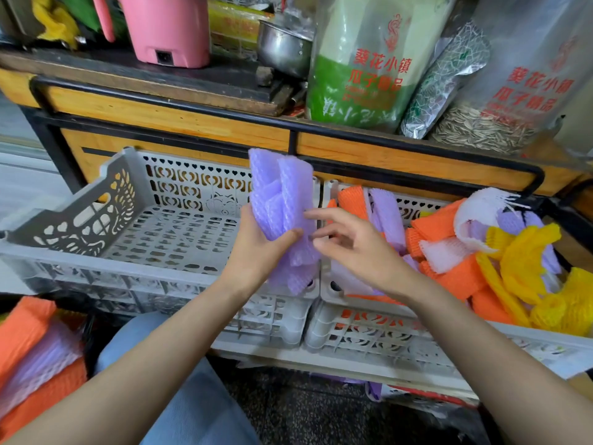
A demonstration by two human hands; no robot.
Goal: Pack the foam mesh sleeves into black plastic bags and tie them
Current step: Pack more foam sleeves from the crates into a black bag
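My left hand (256, 248) grips an upright bunch of purple foam mesh sleeves (282, 200) above the gap between two grey crates. My right hand (349, 242) hovers just right of the bunch, fingers spread and loosely bent, fingertips at the sleeves' edge, holding nothing. The right crate (369, 335) holds a heap of orange (449, 277), yellow (526, 261), white and purple sleeves. A black plastic bag (86, 335) at bottom left contains stacked orange and purple sleeves (35, 354).
The left grey crate (134, 226) has nothing in it. Behind stands a wooden counter (179, 120) with a pink appliance (167, 27), a metal pot (282, 49) and large bags of seeds (362, 65). My knee in blue trousers (179, 380) is below.
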